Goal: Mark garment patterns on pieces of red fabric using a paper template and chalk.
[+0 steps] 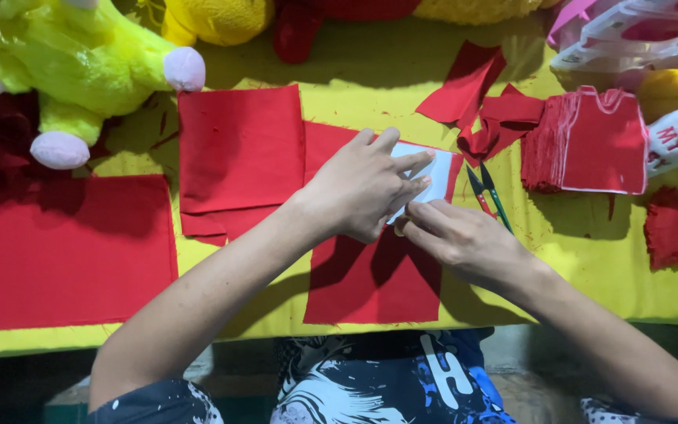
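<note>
The left hand (362,188) lies flat, fingers spread, pinning a white card (427,177) onto red cloth (370,283) so it cannot slip. At its four o'clock, the right hand (464,239) pinches something small at the card's edge. Snips (486,195) lie at the right hand's one o'clock on the yellow bench (590,259).

I see a table (590,275) under a yellow cloth filling most of the frame. Light falls from above and casts dark shadows toward the lower centre. Soft toys edge the top: a lime plush (64,55) upper left, a yellow plush (213,20) top centre. Along the bottom edge, a dim floor (9,385).
</note>
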